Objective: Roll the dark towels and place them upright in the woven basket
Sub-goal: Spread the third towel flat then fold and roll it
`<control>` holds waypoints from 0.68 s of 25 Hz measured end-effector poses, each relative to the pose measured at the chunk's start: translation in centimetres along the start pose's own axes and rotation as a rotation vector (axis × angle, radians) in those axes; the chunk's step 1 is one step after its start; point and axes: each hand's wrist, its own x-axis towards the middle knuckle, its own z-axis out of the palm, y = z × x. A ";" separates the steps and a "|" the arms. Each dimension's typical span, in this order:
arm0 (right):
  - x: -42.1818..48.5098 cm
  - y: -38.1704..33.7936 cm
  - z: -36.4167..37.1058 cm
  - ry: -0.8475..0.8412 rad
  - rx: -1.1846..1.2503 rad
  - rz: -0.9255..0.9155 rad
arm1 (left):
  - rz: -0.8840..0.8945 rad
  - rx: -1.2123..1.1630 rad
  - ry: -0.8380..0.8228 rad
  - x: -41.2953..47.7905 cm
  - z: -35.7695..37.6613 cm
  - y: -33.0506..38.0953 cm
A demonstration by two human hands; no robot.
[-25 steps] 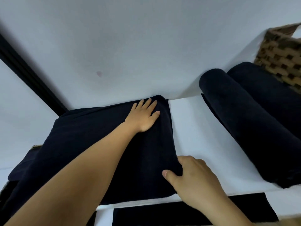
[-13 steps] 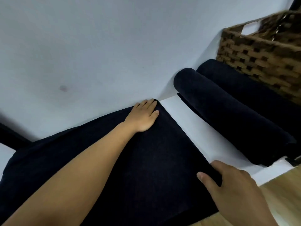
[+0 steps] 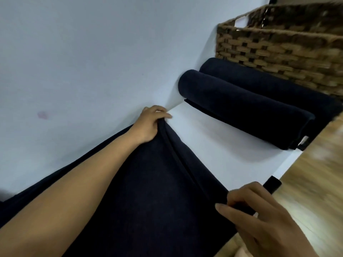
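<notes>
Hands (image 3: 151, 125) (image 3: 259, 217) on edge of dark towel (image 3: 148, 201)

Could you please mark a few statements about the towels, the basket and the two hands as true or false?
1. The nearer rolled towel and the farther rolled towel lie on their sides beside the woven basket. True.
2. The left hand lies flat and open on the unrolled towel. False: its fingers curl round the far end of the towel's edge.
3. The right hand pinches the near end of that same edge. True.
4. The woven basket stands to the left of the unrolled towel. False: it stands to the right, beyond the two rolled towels.
</notes>
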 end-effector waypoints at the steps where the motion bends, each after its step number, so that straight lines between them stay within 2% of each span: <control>1: 0.0 0.4 -0.4 0.012 0.054 0.055 | 0.071 0.015 -0.060 0.3 -0.4 -0.4; 4: 0.1 0.8 -1.6 0.077 0.307 0.298 | 0.158 0.096 -0.297 2.1 -3.1 -0.7; 7: 0.8 0.8 -2.4 0.152 0.698 0.762 | 0.064 0.205 -0.527 4.9 -5.5 -0.1; 9: 1.0 1.7 -2.3 0.188 0.733 0.963 | 0.023 0.289 -0.577 6.1 -5.9 0.0; 10: 1.4 1.7 -2.7 0.154 0.755 1.038 | 0.032 0.333 -0.584 6.6 -5.8 0.2; 15: 1.8 2.0 -3.4 -0.062 0.560 1.048 | 0.058 0.401 -0.538 7.5 -5.1 1.0; 17: 2.0 2.2 -3.8 -0.118 0.477 1.021 | 0.029 0.377 -0.611 7.8 -5.4 1.3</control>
